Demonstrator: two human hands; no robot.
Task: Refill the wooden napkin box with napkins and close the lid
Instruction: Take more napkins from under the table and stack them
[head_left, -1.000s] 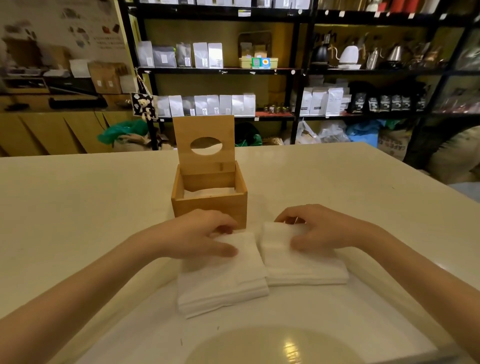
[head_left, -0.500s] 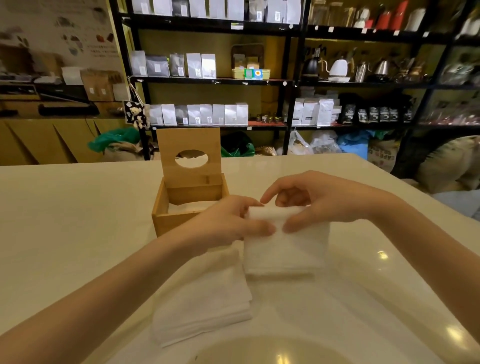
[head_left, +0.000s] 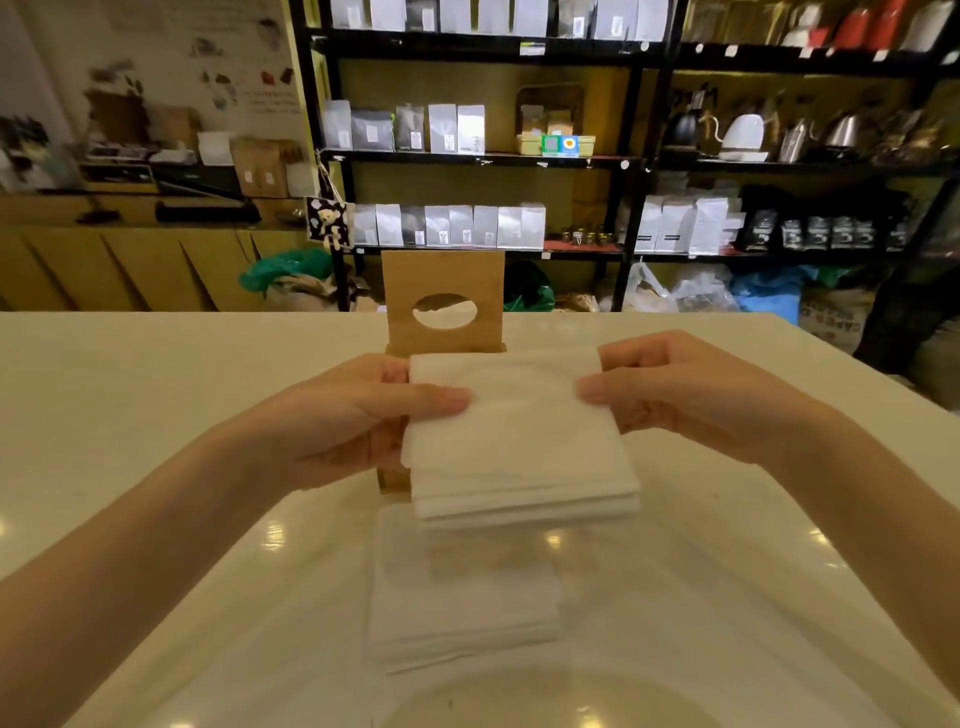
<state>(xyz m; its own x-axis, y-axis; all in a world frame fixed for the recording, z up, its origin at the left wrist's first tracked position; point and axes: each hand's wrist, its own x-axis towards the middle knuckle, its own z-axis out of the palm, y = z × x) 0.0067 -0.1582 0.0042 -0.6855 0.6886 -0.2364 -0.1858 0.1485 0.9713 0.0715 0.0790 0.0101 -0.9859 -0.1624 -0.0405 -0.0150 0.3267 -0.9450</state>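
A stack of white napkins (head_left: 519, 441) is held up above the table, in front of the wooden napkin box. My left hand (head_left: 353, 415) grips its left edge and my right hand (head_left: 670, 395) grips its right edge. The box's lid (head_left: 444, 291), with an oval hole, stands upright behind the stack. Only a corner of the box body (head_left: 392, 480) shows under my left hand; the inside is hidden. A second stack of napkins (head_left: 462, 597) lies flat on the table nearer to me.
The white table (head_left: 156, 415) stretches wide on both sides. Black shelves (head_left: 483, 156) with bags, kettles and boxes stand behind its far edge. A wooden counter (head_left: 130, 260) runs along the back left.
Both hands have lifted the right-hand napkin stack off the table and carried it up in front of the box. The other stack stays where it lay.
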